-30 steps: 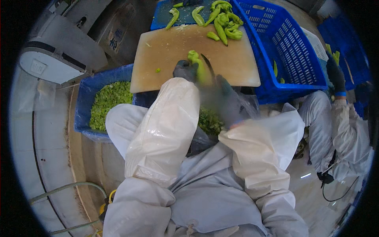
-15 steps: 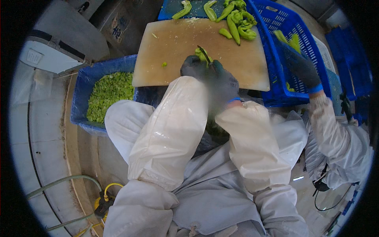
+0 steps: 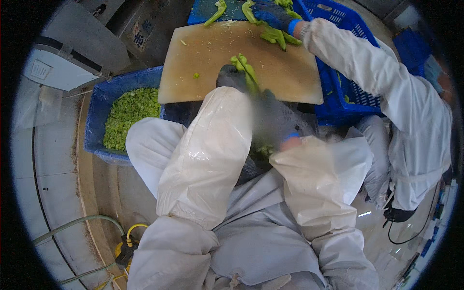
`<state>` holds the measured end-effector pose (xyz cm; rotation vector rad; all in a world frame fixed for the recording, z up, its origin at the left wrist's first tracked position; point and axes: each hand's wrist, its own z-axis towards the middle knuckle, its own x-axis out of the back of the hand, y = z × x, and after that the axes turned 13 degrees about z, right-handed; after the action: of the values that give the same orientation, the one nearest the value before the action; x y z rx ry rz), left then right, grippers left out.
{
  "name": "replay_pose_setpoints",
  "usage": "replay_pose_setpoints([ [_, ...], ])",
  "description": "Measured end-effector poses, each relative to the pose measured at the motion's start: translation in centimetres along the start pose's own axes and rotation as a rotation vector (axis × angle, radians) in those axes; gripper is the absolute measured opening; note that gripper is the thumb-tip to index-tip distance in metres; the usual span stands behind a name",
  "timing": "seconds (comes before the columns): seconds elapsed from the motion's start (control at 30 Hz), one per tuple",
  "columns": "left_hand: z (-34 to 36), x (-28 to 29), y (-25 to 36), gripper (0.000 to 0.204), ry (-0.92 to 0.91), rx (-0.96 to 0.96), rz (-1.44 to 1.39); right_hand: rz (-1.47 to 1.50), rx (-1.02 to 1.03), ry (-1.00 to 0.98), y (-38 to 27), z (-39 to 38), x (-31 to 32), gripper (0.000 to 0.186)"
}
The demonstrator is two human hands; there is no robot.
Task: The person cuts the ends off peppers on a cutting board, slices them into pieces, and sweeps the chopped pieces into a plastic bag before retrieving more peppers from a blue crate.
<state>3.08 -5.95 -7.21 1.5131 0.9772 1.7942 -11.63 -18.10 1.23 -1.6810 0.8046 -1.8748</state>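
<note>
On the near part of the cutting board (image 3: 217,46), my left hand (image 3: 231,77), in a dark grey glove, is closed on a long green pepper (image 3: 249,73). The pepper looks split along its length. Just to its right and nearer to me is my right hand (image 3: 279,118), also gloved, close to the pepper's near end. A smear blurs it, and I cannot make out its fingers or anything in them. A small green scrap (image 3: 196,76) lies on the board to the left.
A co-worker's gloved hand (image 3: 274,15) reaches across the board's far right to more peppers (image 3: 276,36). At left stands a blue bin (image 3: 92,126) of chopped greens (image 3: 128,116). A blue crate (image 3: 331,113) is at right. A hose (image 3: 82,220) runs across the lower left.
My right hand has moved down toward me, and the dark blade seen at the pepper is out of sight. The co-worker's hand has swung from the crate to the peppers on the board.
</note>
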Motion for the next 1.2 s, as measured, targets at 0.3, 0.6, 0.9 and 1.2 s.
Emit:
replay_pose_setpoints([
  [0.3, -0.3, -0.6, 1.9, 0.028, -0.051, 0.034, 0.026, 0.043, -0.080, 0.076, 1.3, -11.4, 3.5, 0.049],
  [0.6, -0.8, 0.4, 3.0, 0.032, -0.291, 0.285, -0.821, 0.237, -0.020, 0.308, 1.5, -12.2, 4.1, 0.041],
  [0.9, -5.4, -0.7, 11.9, 0.106, -0.209, 0.063, 0.683, 0.409, -0.226, 0.341, 1.9, -12.9, 3.6, 0.037],
  [1.2, -1.9, 1.2, 4.3, 0.055, -0.296, -0.361, 0.026, 0.688, -0.316, 0.382, 2.0, -12.3, 3.7, 0.038],
])
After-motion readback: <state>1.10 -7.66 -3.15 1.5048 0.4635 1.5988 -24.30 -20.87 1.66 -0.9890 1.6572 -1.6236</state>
